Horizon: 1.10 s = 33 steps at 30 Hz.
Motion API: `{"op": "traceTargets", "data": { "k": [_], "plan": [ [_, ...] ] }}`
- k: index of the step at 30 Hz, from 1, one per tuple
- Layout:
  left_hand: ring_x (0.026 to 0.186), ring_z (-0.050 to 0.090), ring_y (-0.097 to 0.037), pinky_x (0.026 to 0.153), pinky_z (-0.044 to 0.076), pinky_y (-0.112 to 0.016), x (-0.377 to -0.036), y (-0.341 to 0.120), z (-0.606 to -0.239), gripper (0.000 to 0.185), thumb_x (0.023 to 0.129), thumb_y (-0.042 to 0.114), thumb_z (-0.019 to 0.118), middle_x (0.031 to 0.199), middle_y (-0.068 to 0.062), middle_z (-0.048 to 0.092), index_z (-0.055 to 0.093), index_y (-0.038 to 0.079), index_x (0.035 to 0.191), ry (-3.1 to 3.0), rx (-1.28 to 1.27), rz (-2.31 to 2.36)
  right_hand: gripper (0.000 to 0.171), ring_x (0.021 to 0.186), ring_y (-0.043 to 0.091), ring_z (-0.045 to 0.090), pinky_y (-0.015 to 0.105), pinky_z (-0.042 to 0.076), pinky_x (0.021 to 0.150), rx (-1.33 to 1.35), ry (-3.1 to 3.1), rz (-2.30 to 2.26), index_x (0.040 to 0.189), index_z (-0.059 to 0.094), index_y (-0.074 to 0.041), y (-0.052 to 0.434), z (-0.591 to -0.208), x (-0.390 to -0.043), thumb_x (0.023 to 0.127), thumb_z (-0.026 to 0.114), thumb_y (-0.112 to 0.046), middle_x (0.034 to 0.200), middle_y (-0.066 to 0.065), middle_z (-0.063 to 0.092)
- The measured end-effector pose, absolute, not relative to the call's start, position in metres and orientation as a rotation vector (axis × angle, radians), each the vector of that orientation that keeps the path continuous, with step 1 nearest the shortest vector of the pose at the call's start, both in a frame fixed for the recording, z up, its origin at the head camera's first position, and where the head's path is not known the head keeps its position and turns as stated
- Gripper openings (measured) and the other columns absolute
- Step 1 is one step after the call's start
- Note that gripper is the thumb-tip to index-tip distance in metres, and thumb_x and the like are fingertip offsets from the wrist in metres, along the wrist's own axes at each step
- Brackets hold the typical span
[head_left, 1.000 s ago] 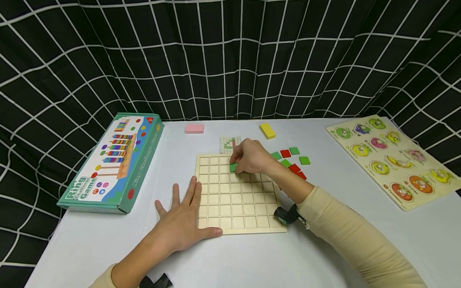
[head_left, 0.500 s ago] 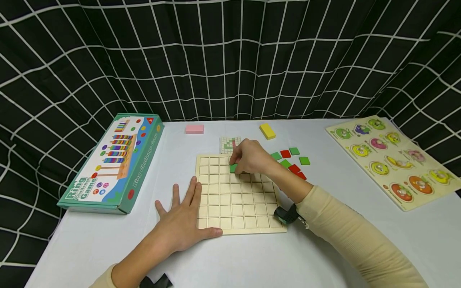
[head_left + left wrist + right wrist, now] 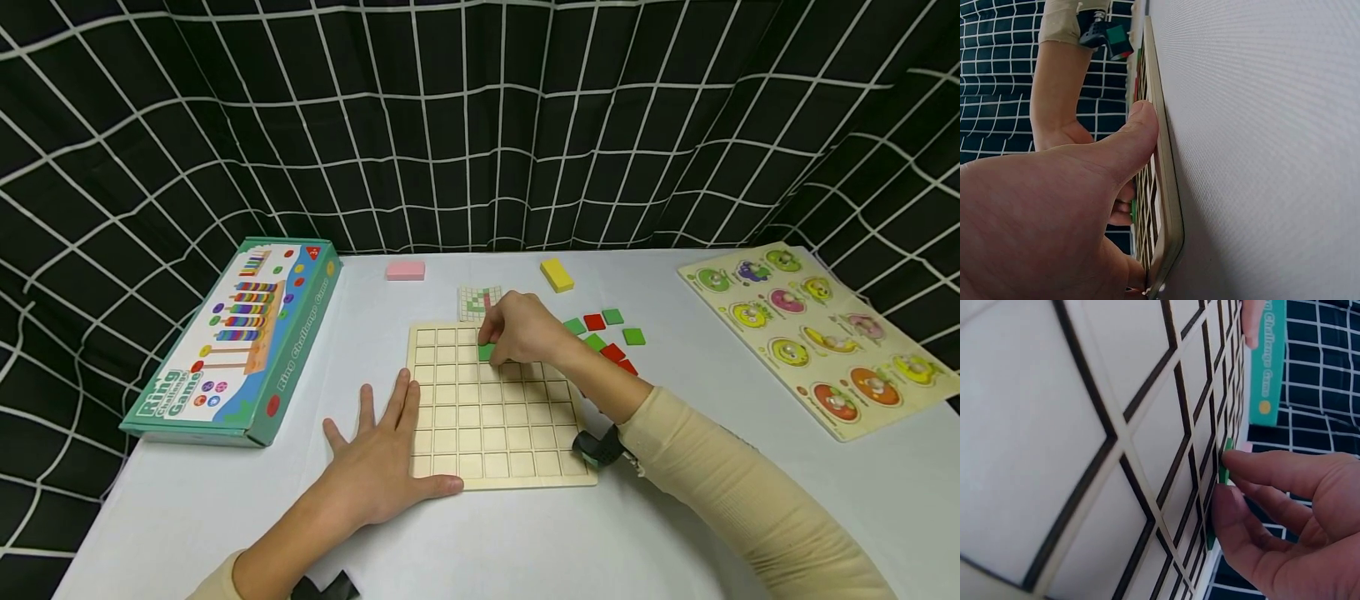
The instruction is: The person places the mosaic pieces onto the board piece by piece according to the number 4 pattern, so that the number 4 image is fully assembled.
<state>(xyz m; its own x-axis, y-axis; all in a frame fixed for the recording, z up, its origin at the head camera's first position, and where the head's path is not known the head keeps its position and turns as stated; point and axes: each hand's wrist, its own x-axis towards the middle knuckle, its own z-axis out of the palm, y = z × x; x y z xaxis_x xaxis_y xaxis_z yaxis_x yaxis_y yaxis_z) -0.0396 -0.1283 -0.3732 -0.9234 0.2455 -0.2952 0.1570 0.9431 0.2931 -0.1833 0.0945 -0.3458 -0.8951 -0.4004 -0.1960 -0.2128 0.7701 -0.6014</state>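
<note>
With thumb and index finger my right hand [image 3: 528, 329] pinches a small green square tile [image 3: 1227, 459] at the far rows of a pale wooden grid board [image 3: 491, 417]. The tile [image 3: 486, 352] shows just below the fingertips in the head view. A second bit of green [image 3: 1211, 534] lies lower along the board in the right wrist view, partly behind the thumb. My left hand [image 3: 375, 471] lies spread at the board's near left corner, fingers along the left side. Its thumb [image 3: 1138, 128] rests on the board's front edge in the left wrist view.
Loose red and green tiles [image 3: 612, 352] lie right of the board, partly behind the right forearm. Behind the board are a small pattern card [image 3: 474, 302], a pink block [image 3: 405, 271] and a yellow block [image 3: 557, 275]. A game box [image 3: 232, 342] stands left, a fruit puzzle board [image 3: 817, 333] right.
</note>
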Motion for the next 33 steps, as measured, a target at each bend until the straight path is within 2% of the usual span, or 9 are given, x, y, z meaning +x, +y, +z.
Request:
{"op": "traceTargets", "data": {
  "k": [4, 9, 16, 25, 33],
  "plan": [
    [0.155, 0.004, -0.060, 0.096, 0.010, -0.096, -0.039, -0.128, -0.373, 0.134, 0.075, 0.084, 0.069, 0.177, -0.008, -0.003, 0.012, 0.006, 0.168, 2.770, 0.300, 0.373, 0.025, 0.089, 0.019, 0.065, 0.030, 0.054, 0.079, -0.473, 2.609, -0.873, 0.095, 0.082, -0.008, 0.098, -0.343, -0.183, 0.072, 0.085, 0.003, 0.091, 0.005, 0.076],
    [0.154, 0.005, -0.060, 0.096, 0.011, -0.096, -0.039, -0.128, -0.373, 0.134, 0.075, 0.085, 0.069, 0.177, -0.007, -0.002, 0.012, 0.006, 0.168, 2.773, 0.301, 0.366, 0.026, 0.090, 0.019, 0.065, 0.029, 0.052, 0.075, -0.435, 2.564, -0.924, 0.099, 0.082, -0.008, 0.104, -0.339, -0.182, 0.074, 0.083, 0.001, 0.095, 0.006, 0.077],
    [0.155, 0.005, -0.060, 0.096, 0.010, -0.096, -0.039, -0.127, -0.373, 0.134, 0.075, 0.084, 0.069, 0.177, -0.008, -0.002, 0.012, 0.006, 0.167, 2.773, 0.296, 0.363, 0.023, 0.087, 0.020, 0.067, 0.029, 0.054, 0.075, -0.416, 2.546, -0.994, 0.105, 0.080, -0.006, 0.115, -0.329, -0.181, 0.082, 0.082, -0.001, 0.103, 0.010, 0.076],
    [0.155, 0.005, -0.060, 0.097, 0.011, -0.095, -0.039, -0.128, -0.374, 0.134, 0.075, 0.084, 0.070, 0.177, -0.008, -0.002, 0.011, 0.005, 0.167, 2.778, 0.299, 0.374, 0.027, 0.100, 0.027, 0.070, 0.032, 0.057, 0.078, -0.419, 2.607, -1.062, 0.114, 0.079, -0.005, 0.148, -0.315, -0.178, 0.088, 0.078, -0.005, 0.116, 0.014, 0.076],
    [0.155, 0.005, -0.060, 0.096, 0.010, -0.096, -0.038, -0.128, -0.374, 0.133, 0.076, 0.082, 0.071, 0.177, -0.007, -0.003, 0.012, 0.005, 0.167, 2.780, 0.304, 0.389, 0.024, 0.099, 0.028, 0.067, 0.031, 0.057, 0.080, -0.313, 2.674, -1.097, 0.115, 0.079, -0.007, 0.180, -0.307, -0.181, 0.092, 0.075, -0.004, 0.120, 0.017, 0.074]
  ]
}}
